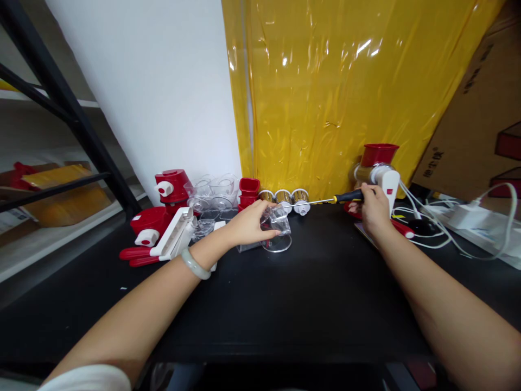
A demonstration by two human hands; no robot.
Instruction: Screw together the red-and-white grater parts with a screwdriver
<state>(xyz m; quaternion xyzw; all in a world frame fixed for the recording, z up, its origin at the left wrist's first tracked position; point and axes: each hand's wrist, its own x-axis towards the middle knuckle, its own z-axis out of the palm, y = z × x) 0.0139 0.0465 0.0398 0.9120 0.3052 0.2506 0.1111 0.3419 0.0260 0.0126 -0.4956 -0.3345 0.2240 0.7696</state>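
My left hand (253, 224) grips a clear plastic part (280, 217) with a round rim, just above the black tabletop. My right hand (371, 209) is closed on the black and yellow handle of a screwdriver (345, 196). Its long metal shaft points left, and the tip meets or overlaps the clear part; exact contact cannot be made out. Behind the left hand are red feed hoppers (249, 188) and several metal grater drums (283, 197). An assembled red and white rotary grater (382, 168) stands behind my right hand, partly hidden by it.
Red bases (151, 225), white arms with red handles (166, 241) and clear plastic housings (217, 190) crowd the left. White cables (437, 222) and a charger (470, 214) lie at the right. Yellow wrapping (325, 98) and a cardboard box (468, 108) rise behind the table (293, 309).
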